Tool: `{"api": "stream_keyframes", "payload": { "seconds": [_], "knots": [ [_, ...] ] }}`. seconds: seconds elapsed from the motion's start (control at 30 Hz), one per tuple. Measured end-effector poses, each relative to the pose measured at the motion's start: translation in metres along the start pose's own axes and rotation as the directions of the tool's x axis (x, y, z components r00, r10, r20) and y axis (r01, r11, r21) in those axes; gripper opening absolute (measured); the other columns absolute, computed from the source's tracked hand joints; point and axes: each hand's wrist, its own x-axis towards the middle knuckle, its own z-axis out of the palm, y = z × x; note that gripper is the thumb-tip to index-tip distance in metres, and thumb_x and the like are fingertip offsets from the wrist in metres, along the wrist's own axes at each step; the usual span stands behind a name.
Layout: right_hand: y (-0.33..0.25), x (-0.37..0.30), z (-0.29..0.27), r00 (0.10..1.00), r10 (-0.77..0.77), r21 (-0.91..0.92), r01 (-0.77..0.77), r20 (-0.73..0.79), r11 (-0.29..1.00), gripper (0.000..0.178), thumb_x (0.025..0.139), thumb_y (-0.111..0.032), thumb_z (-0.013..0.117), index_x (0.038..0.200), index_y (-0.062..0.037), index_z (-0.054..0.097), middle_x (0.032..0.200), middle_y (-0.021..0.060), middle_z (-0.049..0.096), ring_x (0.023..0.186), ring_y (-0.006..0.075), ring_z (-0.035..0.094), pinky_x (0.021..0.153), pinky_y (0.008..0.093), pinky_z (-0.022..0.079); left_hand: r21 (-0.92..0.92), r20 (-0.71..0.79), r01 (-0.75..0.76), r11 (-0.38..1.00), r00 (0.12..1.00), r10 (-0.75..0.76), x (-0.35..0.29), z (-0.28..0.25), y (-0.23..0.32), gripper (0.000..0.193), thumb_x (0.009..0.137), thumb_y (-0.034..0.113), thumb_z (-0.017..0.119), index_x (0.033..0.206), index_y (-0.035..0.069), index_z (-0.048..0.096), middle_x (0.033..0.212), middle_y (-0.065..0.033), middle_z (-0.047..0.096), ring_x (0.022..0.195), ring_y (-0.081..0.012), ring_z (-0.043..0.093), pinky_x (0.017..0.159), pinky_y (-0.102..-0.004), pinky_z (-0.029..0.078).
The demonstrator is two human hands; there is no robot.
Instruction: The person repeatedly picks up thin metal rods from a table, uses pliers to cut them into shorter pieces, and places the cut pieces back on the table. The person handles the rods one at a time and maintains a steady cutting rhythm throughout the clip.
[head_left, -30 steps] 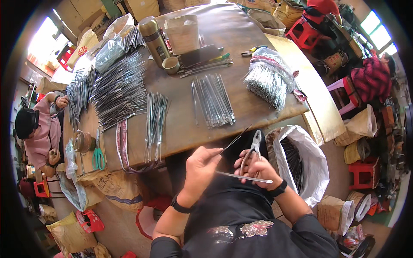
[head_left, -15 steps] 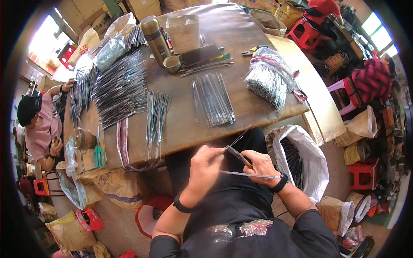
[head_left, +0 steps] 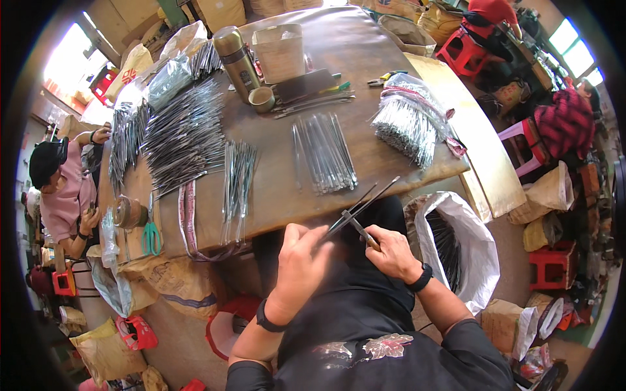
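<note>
My left hand [head_left: 302,262], slightly blurred, is closed around the near end of thin dark metal strips [head_left: 377,197]. Their far ends spread apart in a narrow V over my lap, pointing at the table edge. In my right hand [head_left: 393,254] is a flat grey metal tool with a brownish grip [head_left: 360,229], whose kind I cannot make out. Its far end crosses the strips just beyond my left fingers. On the table ahead lie a row of shiny metal strips [head_left: 324,153] and a narrower bunch of strips [head_left: 239,182].
A large heap of strips [head_left: 182,137] covers the table's left. A bagged silvery bundle [head_left: 407,120] lies right, near pliers [head_left: 386,79]. A flask [head_left: 236,63], cup [head_left: 261,99] and tub [head_left: 278,52] stand behind. A white sack [head_left: 479,254] is by my right knee. A co-worker [head_left: 68,189] works at left.
The strips in my left hand now reach farther forward and right, with the tool across them. A pale strip that lay below my right hand no longer shows there.
</note>
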Motion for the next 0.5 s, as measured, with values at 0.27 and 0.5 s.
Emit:
{"api": "stream_keyframes", "payload": {
  "seconds": [0.27,0.5],
  "knots": [
    [0.014,0.001,0.008,0.986,0.123,0.391,-0.159,0.116,0.907,0.036,0.075,-0.008,0.055,0.110,-0.0020,0.054,0.084,0.0075,0.062,0.076,0.0166,0.060,0.071,0.0291,0.048,0.336,-0.369,0.133,0.932,0.929,0.000,0.029,-0.036,-0.071,0.019,0.082,0.005,0.065,0.099,-0.003,0.068,0.085,-0.0176,0.063,0.079,-0.0317,0.062,0.072,-0.0362,0.048],
    [0.023,-0.013,-0.005,0.966,0.245,0.712,-0.232,0.087,0.663,0.034,0.072,-0.004,0.048,0.105,0.0013,0.054,0.080,0.0085,0.061,0.066,0.0149,0.061,0.062,0.0267,0.048,0.605,-0.467,0.386,0.696,0.881,-0.082,0.055,-0.049,-0.110,0.030,0.078,0.019,0.070,0.102,0.001,0.066,0.094,-0.0184,0.056,0.092,-0.0370,0.054,0.081,-0.0449,0.045]
  ]
}}
